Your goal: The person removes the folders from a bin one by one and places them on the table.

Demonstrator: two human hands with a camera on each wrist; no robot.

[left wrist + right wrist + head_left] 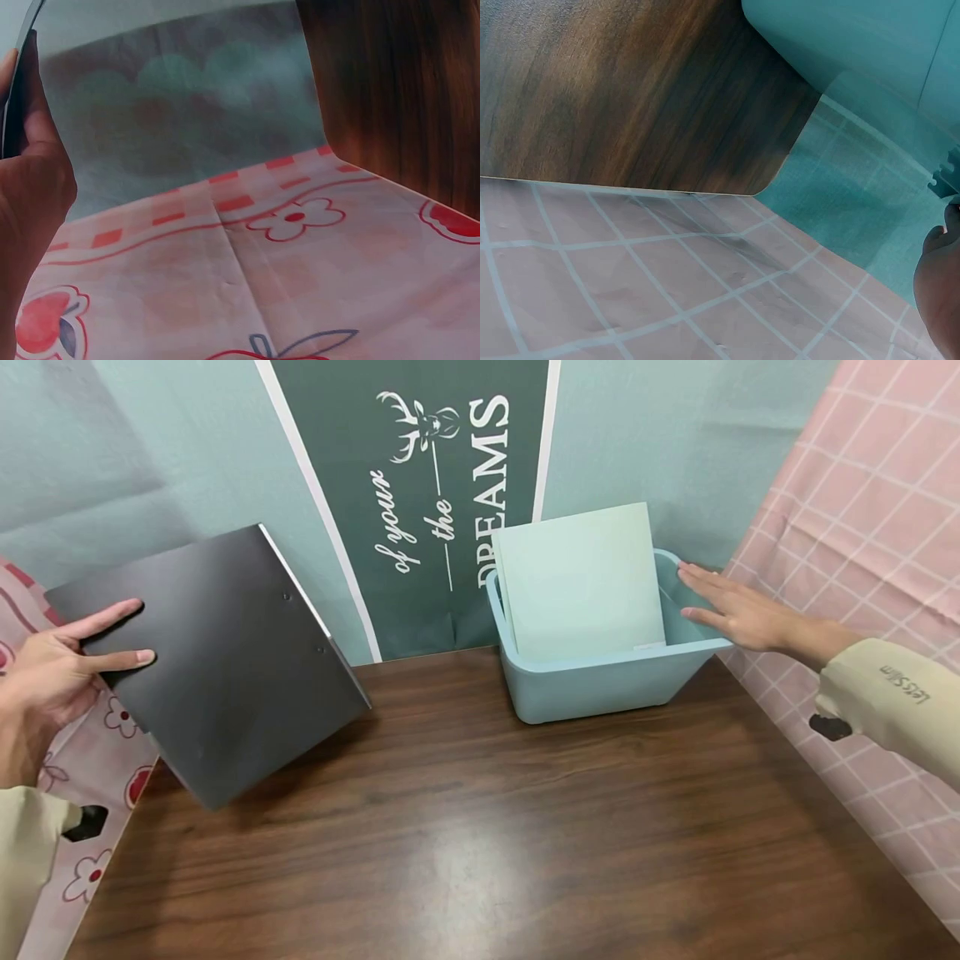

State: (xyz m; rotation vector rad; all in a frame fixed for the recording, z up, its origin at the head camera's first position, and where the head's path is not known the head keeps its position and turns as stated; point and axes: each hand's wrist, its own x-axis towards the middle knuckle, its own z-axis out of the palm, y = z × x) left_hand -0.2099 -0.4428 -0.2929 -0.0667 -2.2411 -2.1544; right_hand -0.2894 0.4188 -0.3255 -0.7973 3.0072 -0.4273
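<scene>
A large black file folder (pixel 225 668) hangs tilted over the left of the table, a white edge showing along its upper right side. My left hand (pixel 63 664) grips its left side, with two digits on the near face and the rest of the hand behind. In the left wrist view, the folder (pixel 13 112) appears edge-on beside the hand (pixel 37 180). At the far right, my right hand (pixel 738 610) touches the rim of a light blue bin (pixel 600 689), fingers straight and thumb apart. Pale green folders (pixel 581 585) stand upright inside the bin.
Underneath is a brown wooden table (pixel 465 827). A printed grey-green cloth (pixel 420 510) backs it, pink checked cloth (pixel 847 710) runs along the right edge and flowered pink cloth (pixel 90 877) along the left. The bin stands at the back right.
</scene>
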